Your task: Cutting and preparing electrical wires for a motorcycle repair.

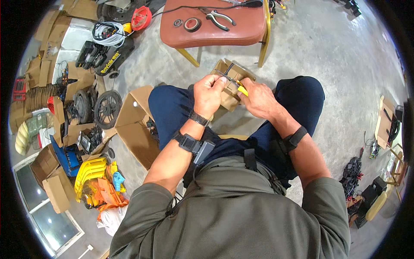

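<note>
Floor: smooth grey concrete floor (345,56), mottled with paler patches
Chair: reddish-brown padded seat (241,37) on gold-coloured metal legs (188,57), top centre
Window: white-framed, two-pane window (51,228) at lower left, its glass dark grey-green
Light: bright; small white reflections (48,220) in the glass, concrete palest toward the upper right

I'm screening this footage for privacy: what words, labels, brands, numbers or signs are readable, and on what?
Black machine: large yellow lettering on its side, legible, but I won't copy it out.
Yellow-handled tool in the right hand: any marking is too small to read.
Tape roll: no text readable.
Grey box on the left forearm: no text readable.
Elsewhere, any print is too small or blurred.
</note>
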`<action>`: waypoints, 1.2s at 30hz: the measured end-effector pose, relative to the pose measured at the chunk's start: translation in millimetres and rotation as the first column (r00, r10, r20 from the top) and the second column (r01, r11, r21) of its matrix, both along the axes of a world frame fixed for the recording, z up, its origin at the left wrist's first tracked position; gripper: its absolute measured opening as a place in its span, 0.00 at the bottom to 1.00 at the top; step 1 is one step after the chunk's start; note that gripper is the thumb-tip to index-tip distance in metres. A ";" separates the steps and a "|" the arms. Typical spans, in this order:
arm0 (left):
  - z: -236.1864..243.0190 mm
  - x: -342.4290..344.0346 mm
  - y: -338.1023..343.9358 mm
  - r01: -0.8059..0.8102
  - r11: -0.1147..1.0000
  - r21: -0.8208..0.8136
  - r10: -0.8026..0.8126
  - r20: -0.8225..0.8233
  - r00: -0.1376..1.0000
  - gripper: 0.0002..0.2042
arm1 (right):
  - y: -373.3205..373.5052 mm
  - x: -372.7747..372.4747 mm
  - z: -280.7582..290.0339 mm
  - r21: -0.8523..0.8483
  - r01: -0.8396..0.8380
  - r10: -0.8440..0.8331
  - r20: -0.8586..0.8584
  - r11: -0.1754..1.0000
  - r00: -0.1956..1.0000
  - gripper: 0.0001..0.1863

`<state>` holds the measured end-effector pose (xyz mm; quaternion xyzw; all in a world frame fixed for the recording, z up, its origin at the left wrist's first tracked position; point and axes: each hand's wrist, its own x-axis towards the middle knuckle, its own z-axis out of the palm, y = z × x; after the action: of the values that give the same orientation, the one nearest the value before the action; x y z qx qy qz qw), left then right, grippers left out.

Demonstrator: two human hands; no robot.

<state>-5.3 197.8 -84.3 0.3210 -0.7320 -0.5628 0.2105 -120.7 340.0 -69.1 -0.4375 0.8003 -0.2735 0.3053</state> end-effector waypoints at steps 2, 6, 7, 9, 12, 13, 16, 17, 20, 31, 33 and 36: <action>9.8 -2.5 1.2 -0.008 0.992 0.127 0.005 0.025 1.000 0.06 | 2.0 1.0 -3.6 -0.055 0.006 -0.007 -0.021 0.998 1.000 0.13; 23.2 3.0 -0.8 0.032 0.848 0.529 -0.006 -0.051 0.999 0.04 | 3.8 2.6 -11.6 -0.076 -0.008 0.001 -0.088 0.997 0.996 0.14; 28.2 4.8 -1.3 0.062 0.808 0.586 -0.022 -0.075 0.997 0.03 | 4.7 2.8 -12.5 -0.168 -0.018 -0.002 -0.120 0.986 0.993 0.16; 32.3 8.9 -2.0 0.119 0.769 0.628 -0.050 -0.126 0.991 0.03 | 5.6 3.9 -15.0 -0.256 -0.028 -0.011 -0.151 0.966 0.988 0.19; 33.8 14.2 -5.2 0.226 0.703 0.674 -0.109 -0.212 0.971 0.04 | 4.1 4.9 -17.2 -0.338 -0.018 -0.044 -0.174 0.941 0.984 0.21; 36.4 15.0 -5.1 0.283 0.635 0.719 -0.129 -0.263 0.956 0.04 | 4.7 3.2 -12.1 -0.327 -0.036 -0.030 -0.195 0.944 0.980 0.22; 39.6 17.2 -6.4 0.339 0.531 0.776 -0.137 -0.316 0.939 0.06 | 3.8 -0.2 -6.9 -0.321 -0.065 -0.009 -0.224 0.945 0.975 0.24; 39.7 17.0 -8.0 0.325 0.517 0.792 -0.132 -0.301 0.944 0.05 | 3.4 -1.8 -7.2 -0.335 -0.075 -0.003 -0.227 0.939 0.974 0.24; 31.6 13.8 -10.3 0.270 0.637 0.722 -0.129 -0.246 0.961 0.05 | 4.4 -0.3 -11.5 -0.319 -0.042 -0.030 -0.220 0.947 0.975 0.23; 4.6 -1.6 -4.8 0.039 0.999 -0.037 -0.033 0.147 0.989 0.08 | -0.2 3.0 -13.1 0.062 0.062 -0.065 0.050 0.996 0.997 0.18; 12.1 3.6 -8.7 0.045 0.999 -0.009 -0.043 0.155 0.987 0.09 | -1.2 8.6 -19.9 -0.039 0.039 -0.037 0.052 0.999 0.998 0.18; 2.6 10.2 -14.6 0.025 0.968 0.251 -0.037 0.043 0.998 0.07 | -0.1 12.2 -29.1 -0.143 -0.020 0.017 -0.022 0.990 1.000 0.19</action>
<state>4.9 183.2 -81.8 0.3467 -0.6649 -0.6462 0.1420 -108.5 339.9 -98.2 -0.4684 0.7778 -0.3229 0.2672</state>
